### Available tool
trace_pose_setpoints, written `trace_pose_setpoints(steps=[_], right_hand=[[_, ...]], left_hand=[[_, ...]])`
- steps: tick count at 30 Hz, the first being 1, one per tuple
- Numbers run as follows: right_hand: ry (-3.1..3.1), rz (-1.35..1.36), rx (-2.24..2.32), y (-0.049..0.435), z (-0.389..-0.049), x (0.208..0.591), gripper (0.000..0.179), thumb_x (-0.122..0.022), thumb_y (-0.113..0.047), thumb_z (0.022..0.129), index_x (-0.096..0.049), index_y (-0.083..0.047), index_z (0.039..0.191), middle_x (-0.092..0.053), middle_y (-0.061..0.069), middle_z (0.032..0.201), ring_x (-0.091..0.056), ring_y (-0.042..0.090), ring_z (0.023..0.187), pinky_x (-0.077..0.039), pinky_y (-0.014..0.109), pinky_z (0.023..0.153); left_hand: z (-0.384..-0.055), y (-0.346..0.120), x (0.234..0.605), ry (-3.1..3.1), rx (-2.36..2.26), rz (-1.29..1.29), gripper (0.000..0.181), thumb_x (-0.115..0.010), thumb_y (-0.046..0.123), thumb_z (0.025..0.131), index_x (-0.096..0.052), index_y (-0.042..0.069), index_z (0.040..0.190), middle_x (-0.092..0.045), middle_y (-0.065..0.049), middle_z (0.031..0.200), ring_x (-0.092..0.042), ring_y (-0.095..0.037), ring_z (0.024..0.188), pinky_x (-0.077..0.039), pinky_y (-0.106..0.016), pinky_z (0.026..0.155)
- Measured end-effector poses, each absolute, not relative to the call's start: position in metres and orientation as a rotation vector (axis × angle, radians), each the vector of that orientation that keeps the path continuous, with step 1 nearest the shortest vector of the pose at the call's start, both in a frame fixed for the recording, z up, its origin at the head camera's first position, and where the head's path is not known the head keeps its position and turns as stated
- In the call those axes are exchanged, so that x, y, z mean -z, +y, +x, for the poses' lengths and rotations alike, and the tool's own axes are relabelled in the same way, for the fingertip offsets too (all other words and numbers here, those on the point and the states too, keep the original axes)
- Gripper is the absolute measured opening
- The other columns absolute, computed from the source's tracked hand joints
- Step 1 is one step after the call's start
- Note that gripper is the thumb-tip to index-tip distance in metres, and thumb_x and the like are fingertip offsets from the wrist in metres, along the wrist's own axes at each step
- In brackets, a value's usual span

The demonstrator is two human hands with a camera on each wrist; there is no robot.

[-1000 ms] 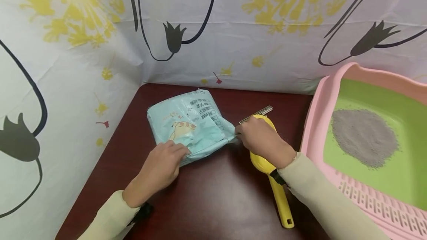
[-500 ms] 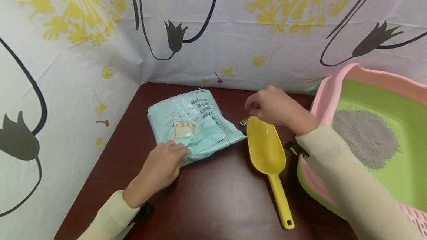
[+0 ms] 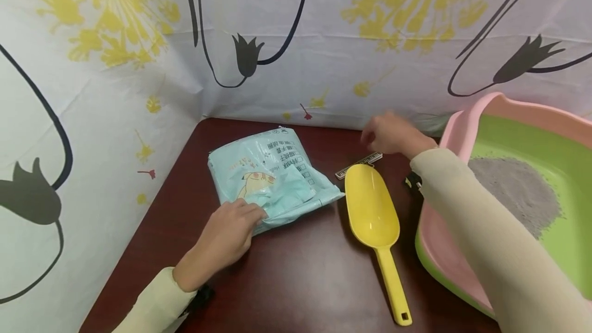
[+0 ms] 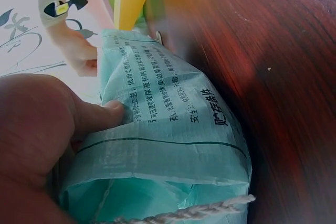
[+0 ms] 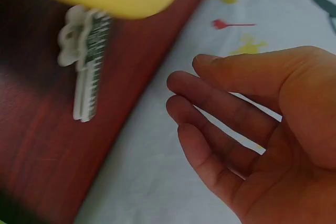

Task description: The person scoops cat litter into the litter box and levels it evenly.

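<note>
In the head view a light blue printed plastic bag (image 3: 259,173) lies folded on the dark red table. My left hand (image 3: 233,227) grips its near edge. The left wrist view shows the thumb of that left hand (image 4: 42,124) pressing on the bag (image 4: 163,103), whose mouth gapes at the bottom with a braided string. My right hand (image 3: 390,132) is raised near the back edge, behind a clip with a piano-key pattern (image 3: 358,165). In the right wrist view the right hand (image 5: 262,129) has loosely bent fingers, holds nothing, and is apart from the clip (image 5: 86,66).
A yellow scoop (image 3: 372,209) lies between the bag and a pink and green litter tray (image 3: 455,132). Grey litter (image 3: 518,194) is heaped inside the tray. A patterned cloth (image 3: 324,66) hangs behind the table (image 3: 300,271).
My right hand has let go of the bag's right corner and moved up and right, past the scoop and clip. The left hand has kept its hold on the bag.
</note>
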State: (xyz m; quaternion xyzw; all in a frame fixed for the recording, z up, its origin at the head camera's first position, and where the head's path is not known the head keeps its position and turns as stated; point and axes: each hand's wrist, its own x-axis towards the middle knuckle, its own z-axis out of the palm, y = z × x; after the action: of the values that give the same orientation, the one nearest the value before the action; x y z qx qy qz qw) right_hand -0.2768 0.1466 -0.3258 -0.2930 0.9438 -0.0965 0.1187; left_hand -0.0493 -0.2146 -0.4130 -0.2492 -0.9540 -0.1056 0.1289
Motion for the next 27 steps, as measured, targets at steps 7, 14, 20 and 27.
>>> trace_pose_setpoints(steps=[7, 14, 20, 27], right_hand=[[2.701, -0.692, 0.249, 0.153, -0.294, 0.359, 0.017, -0.070, -0.008, 0.100, -0.083, 0.002, 0.094, -0.077, 0.012, 0.088, -0.068, 0.029, 0.078, -0.058, 0.047, 0.076], [2.588, -0.425, 0.229, 0.157, -0.293, 0.368, 0.037, -0.071, -0.032, 0.105, -0.075, 0.000, 0.088, -0.073, 0.016, 0.088, -0.067, 0.033, 0.080, -0.057, 0.049, 0.078], [2.519, -0.322, 0.215, 0.154, -0.292, 0.373, 0.051, -0.068, -0.050, 0.106, -0.077, 0.000, 0.097, -0.074, 0.021, 0.104, -0.071, 0.037, 0.094, -0.059, 0.048, 0.082], [2.475, -0.276, 0.265, 0.147, -0.295, 0.379, 0.053, -0.070, -0.053, 0.103, -0.078, -0.002, 0.094, -0.076, 0.015, 0.089, -0.075, 0.031, 0.082, -0.061, 0.040, 0.071]], left_hand=[[-0.049, -0.214, 0.413, -2.781, 0.305, -0.721, 0.012, -0.083, 0.005, 0.095, -0.080, 0.016, 0.100, -0.079, 0.003, 0.095, -0.066, -0.021, 0.085, -0.052, -0.038, 0.070], [-0.049, -0.213, 0.412, -2.785, 0.301, -0.730, 0.008, -0.080, 0.008, 0.099, -0.081, 0.016, 0.101, -0.080, 0.000, 0.098, -0.067, -0.021, 0.089, -0.053, -0.038, 0.072], [-0.050, -0.214, 0.411, -2.781, 0.307, -0.736, 0.009, -0.082, 0.008, 0.098, -0.081, 0.017, 0.101, -0.080, 0.000, 0.098, -0.068, -0.021, 0.089, -0.053, -0.038, 0.072], [-0.050, -0.215, 0.411, -2.771, 0.304, -0.730, 0.011, -0.082, 0.006, 0.096, -0.080, 0.017, 0.101, -0.079, 0.002, 0.097, -0.067, -0.020, 0.088, -0.052, -0.037, 0.071]])
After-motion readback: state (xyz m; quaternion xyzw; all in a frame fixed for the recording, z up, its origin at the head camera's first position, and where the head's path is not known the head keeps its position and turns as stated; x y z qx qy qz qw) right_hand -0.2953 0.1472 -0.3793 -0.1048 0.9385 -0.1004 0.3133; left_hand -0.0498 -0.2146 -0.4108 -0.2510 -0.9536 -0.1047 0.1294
